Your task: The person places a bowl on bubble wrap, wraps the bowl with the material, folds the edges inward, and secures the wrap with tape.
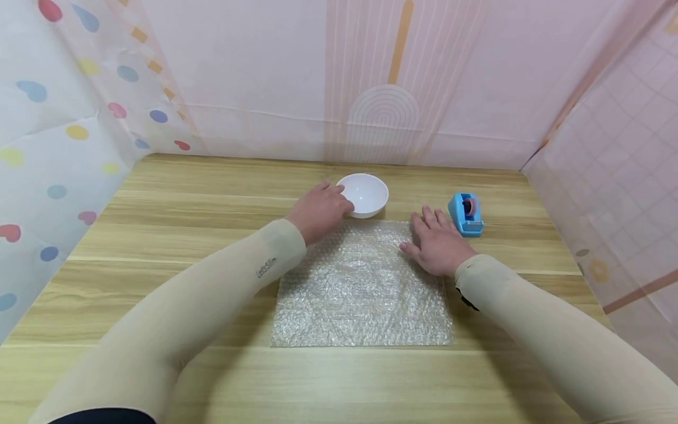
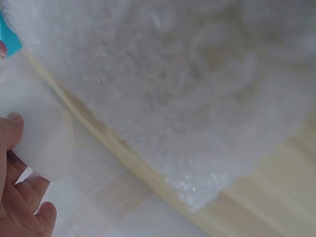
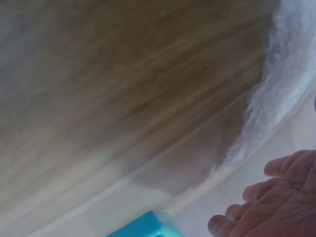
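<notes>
Firstly, one white bowl [image 1: 365, 193] stands just beyond a bubble-wrap sheet [image 1: 360, 288] on the wooden table [image 1: 360, 386]; the left hand [image 1: 320, 213] pinches its left rim. Next, the right hand [image 1: 439, 244], fingers spread and free, is at the sheet's far right corner, near one blue tape dispenser [image 1: 458, 209].

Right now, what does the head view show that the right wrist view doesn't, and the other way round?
Only the head view clearly shows the left hand gripping the rim of the white bowl, the beige sleeves and the pink tape roll. Only the right wrist view shows the underside of the right hand; the head view shows its back. Both share that hand, the bubble wrap, the blue tape dispenser, partly cut off in the wrist view, and the wooden table.
</notes>
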Available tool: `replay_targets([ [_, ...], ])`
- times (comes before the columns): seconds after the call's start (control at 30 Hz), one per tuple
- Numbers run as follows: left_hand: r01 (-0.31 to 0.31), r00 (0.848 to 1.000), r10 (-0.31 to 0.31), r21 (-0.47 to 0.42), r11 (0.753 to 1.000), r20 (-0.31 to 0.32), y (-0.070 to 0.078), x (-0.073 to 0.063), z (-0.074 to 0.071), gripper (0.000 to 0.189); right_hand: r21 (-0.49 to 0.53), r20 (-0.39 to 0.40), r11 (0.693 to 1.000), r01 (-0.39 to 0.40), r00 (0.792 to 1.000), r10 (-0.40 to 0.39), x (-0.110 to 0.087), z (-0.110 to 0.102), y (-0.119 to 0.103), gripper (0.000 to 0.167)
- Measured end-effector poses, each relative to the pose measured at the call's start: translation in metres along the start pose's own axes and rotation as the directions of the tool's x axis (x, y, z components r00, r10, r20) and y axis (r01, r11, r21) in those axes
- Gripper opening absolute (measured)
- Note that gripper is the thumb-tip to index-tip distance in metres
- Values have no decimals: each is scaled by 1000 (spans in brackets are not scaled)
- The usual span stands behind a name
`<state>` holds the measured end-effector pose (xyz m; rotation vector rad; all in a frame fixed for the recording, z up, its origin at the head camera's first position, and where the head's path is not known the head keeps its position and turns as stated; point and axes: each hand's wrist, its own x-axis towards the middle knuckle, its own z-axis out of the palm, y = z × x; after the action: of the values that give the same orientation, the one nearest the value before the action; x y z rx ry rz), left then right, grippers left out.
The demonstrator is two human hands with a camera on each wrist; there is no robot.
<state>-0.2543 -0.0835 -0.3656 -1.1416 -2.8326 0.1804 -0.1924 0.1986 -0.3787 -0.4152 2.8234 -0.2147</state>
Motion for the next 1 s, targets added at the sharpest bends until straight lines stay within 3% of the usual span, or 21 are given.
replay_targets([
  [0.23, -95, 994, 98, 63, 993, -42, 11, -24, -13, 19, 5, 3, 1000, -10, 1000, 10, -1, 0, 1, 80],
  [0.57, -183, 983, 183, 19, 983, -15, 35, -61, -26, 23, -8, -5, 1000, -15, 1000, 15, -1, 0, 2, 75],
  [0.77, -264, 963, 264, 18, 964, -59, 53, -80, -26, 25, 2, 0, 1000, -18, 1000, 18, -1, 0, 3, 73],
  [1.0, -346, 932, 354, 92, 934, -80, 74, -96, -22, 19, 11, 2, 1000, -21, 1000, 21, -1, -1, 2, 73],
])
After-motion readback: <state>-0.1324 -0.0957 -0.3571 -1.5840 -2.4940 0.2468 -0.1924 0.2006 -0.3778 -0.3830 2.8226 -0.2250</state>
